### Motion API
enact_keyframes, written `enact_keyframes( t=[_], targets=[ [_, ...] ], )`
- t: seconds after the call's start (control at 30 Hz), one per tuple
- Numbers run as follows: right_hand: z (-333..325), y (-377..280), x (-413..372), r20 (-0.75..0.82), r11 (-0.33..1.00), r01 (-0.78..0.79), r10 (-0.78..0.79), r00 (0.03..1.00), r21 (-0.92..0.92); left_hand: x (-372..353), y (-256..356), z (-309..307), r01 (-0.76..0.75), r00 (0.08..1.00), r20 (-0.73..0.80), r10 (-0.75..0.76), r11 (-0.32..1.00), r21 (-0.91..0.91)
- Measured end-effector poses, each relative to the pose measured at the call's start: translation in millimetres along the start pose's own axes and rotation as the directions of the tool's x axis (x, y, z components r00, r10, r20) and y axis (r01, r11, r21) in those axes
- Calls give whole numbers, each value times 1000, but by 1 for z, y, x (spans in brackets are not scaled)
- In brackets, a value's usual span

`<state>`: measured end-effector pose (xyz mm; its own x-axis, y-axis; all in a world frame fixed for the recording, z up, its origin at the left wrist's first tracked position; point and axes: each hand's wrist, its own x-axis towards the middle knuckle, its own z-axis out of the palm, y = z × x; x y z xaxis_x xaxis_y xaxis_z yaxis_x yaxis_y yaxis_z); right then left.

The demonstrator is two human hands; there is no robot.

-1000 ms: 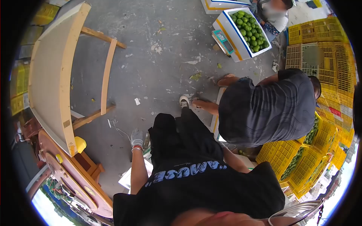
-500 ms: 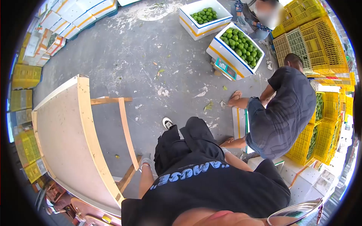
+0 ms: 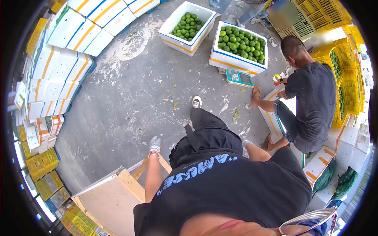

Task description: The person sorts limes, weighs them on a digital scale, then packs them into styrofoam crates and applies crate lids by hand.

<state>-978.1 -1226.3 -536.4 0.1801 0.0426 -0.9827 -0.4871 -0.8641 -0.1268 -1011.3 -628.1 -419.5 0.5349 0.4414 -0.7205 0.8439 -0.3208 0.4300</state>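
Observation:
My left hand [image 3: 154, 144], in a white knitted glove, hangs beside my left leg above the floor, its fingers loosely extended and nothing in them. Close to that arm stands a pale board with a wooden frame [image 3: 114, 194]. My right hand [image 3: 246, 143], also gloved, is at my right hip; only a bit of it shows and its fingers are hidden by my trousers. Ahead of me a white foam box [image 3: 216, 59] full of green fruit [image 3: 242, 44] stands by a teal scale [image 3: 240, 78]. A second foam box [image 3: 179, 44] holds fewer green fruit.
To my right a person in a dark shirt [image 3: 315, 102] bends over a white foam box [image 3: 271, 122], holding a tape dispenser [image 3: 278, 78]. Stacked foam boxes [image 3: 55, 70] line the left; yellow crates [image 3: 346, 82] stand at right. Another person's legs [image 3: 250, 15] show beyond.
My view has turned left and I have stepped forward; the framed board has slid to the lower left. The bending person now has a tape dispenser in view.

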Motion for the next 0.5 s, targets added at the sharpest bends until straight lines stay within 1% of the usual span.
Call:
enact_keyframes(
  t=[0.03, 0.07, 0.1, 0.13, 0.17, 0.2, 0.23, 0.27, 0.3, 0.33, 0.37, 0.4, 0.43, 0.5],
  targets=[
    [-5, 2, 52, 25, 996, 83, -83, 996, -25, 30, -19, -5, -119, 993, 63, 104, 928, 352],
    [-41, -69, 19, -61, 969, 84, -100, 993, -232, 57, -19, -13, -240, 971, 155, 183, 730, 640],
    [-80, -148, -22, -146, 904, 44, -117, 982, -425, 60, -10, -25, -231, 971, 214, 110, 673, 703],
    [-119, -213, -63, -98, 861, 159, -234, 967, -482, 53, 8, -39, -229, 963, 268, 28, 609, 759],
    [-123, -207, 13, -216, 742, 374, -564, 797, -557, 52, 26, -46, -238, 948, 315, -52, 542, 806],
    [-162, -300, -86, -345, 971, 238, -228, 911, -13, 56, 15, -46, -118, 972, 220, -81, 643, 757],
    [-182, -343, -94, -408, 953, 304, -271, 872, 16, 61, 5, -46, -3, 986, 123, -110, 733, 680],
    [-196, -375, -89, -478, 929, 366, -298, 826, 53, 65, 5, -53, 81, 985, 69, -158, 780, 620],
    [-206, -401, -77, -472, 900, 401, -283, 835, 169, 77, 14, -62, 139, 980, 37, -193, 814, 564],
    [-218, -425, -71, -472, 857, 430, -265, 841, 284, 93, 27, -74, 165, 979, 12, -202, 831, 532],
    [-226, -442, -67, -470, 788, 431, -206, 858, 441, 115, 40, -86, 179, 979, -8, -203, 842, 509],
    [-230, -466, -79, -452, 686, 420, -147, 880, 594, 146, 58, -101, 162, 985, -35, -167, 848, 505],
    [-232, -488, -80, -438, 546, 416, -96, 894, 727, 188, 81, -116, 129, 992, -70, -108, 855, 502],
    [-239, -499, -54, -414, 495, 397, -80, 907, 773, 287, 148, -135, -4, 988, -142, 66, 918, 397]
  ],
)
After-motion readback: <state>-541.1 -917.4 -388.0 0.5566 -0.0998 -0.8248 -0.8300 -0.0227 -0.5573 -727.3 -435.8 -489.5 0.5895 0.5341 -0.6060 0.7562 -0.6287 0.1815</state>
